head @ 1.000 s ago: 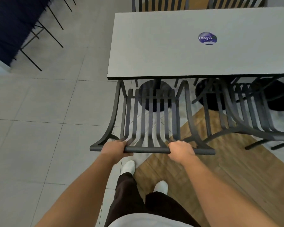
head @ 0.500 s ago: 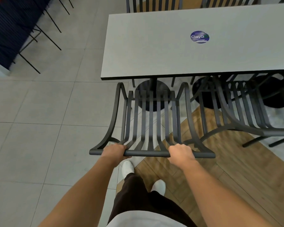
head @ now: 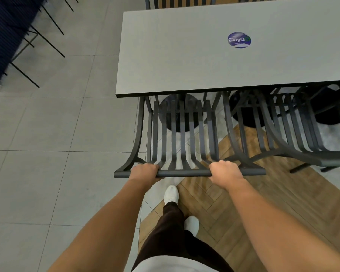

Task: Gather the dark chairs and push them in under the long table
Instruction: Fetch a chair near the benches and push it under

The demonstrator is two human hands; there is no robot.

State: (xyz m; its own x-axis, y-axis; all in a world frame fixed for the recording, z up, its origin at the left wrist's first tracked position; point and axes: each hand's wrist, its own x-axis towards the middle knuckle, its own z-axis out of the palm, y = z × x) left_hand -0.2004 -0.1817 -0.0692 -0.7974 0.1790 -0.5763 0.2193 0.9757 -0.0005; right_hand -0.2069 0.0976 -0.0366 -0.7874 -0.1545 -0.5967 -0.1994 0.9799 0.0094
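A dark slatted chair (head: 183, 142) stands in front of me at the near left corner of the long grey table (head: 185, 55). Its front part is under the table's edge. My left hand (head: 144, 171) grips the left part of the chair's top rail. My right hand (head: 225, 170) grips the right part of the same rail. A second dark chair (head: 287, 134) stands to the right, partly under the table.
Round black table bases (head: 177, 114) sit on the floor under the table. A blue round sticker (head: 239, 40) is on the tabletop. More chair backs (head: 181, 1) show at the table's far side. Thin black legs of dark furniture (head: 28, 42) stand at the upper left.
The chair has slid forward, so more of its seat is under the table's edge. Both hands keep their grip on the top rail.
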